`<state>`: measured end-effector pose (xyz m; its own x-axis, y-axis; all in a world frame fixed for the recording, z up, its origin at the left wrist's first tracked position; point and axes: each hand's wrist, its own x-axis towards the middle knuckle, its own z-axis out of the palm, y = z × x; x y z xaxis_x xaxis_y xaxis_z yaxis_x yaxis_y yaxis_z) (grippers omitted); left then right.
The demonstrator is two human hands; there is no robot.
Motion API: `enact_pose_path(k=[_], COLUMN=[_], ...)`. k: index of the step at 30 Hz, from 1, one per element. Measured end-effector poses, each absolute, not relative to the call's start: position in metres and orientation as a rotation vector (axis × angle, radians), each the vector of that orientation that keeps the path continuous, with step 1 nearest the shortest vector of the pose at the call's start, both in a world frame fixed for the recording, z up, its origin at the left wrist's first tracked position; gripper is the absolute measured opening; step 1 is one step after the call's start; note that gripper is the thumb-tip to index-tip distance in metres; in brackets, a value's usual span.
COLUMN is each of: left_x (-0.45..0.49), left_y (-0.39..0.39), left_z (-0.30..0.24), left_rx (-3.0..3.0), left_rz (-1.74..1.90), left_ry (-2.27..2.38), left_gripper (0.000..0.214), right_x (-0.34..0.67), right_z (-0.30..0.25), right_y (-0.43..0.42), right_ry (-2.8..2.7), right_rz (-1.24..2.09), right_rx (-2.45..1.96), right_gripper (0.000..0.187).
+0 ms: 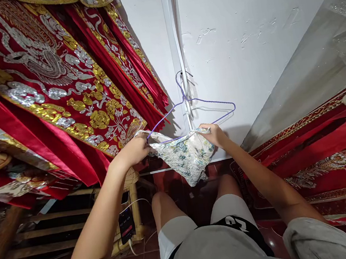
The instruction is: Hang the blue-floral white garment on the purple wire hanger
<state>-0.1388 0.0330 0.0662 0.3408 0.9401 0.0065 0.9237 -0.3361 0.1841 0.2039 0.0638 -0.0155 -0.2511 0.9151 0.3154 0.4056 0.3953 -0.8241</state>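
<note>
A thin purple wire hanger (209, 100) hangs by its hook on a hook of the white pole. A white garment with a blue-green floral print (186, 155) sags below the hanger's left half; its exact kind cannot be made out. My left hand (135, 149) grips the garment's edge beside the hanger's left corner, fingers closed. Pinched in my right hand (214, 134) is the other end of the same edge, just under the hanger's bottom bar. The cloth stretches between both hands, its lower part drooping to a point.
Red, gold and silver embroidered costumes (93, 101) hang at left. More red embroidered cloth (323, 156) stands at right. The white pole (172, 27) runs down a white wall (234, 15). A phone (126, 227) with a cable rests by a bamboo frame (134, 202) at lower left.
</note>
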Motion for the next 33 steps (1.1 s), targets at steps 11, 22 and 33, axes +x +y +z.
enact_pose_path(k=[11, 22, 33], left_x=[-0.102, -0.093, -0.087], left_y=[0.051, 0.056, 0.066], left_z=[0.085, 0.065, 0.065], left_rx=[2.597, 2.383, 2.380], left_rz=[0.764, 0.999, 0.938], left_ry=[1.362, 1.279, 1.423], left_gripper=[0.029, 0.051, 0.048], right_x=[0.197, 0.289, 0.310], right_z=[-0.006, 0.023, 0.027], right_y=[0.044, 0.078, 0.080], right_ry=[-1.880, -1.574, -1.654], right_rz=[1.000, 0.430, 0.335], right_rx=[-1.018, -1.331, -1.427], right_gripper=[0.026, 0.077, 0.041])
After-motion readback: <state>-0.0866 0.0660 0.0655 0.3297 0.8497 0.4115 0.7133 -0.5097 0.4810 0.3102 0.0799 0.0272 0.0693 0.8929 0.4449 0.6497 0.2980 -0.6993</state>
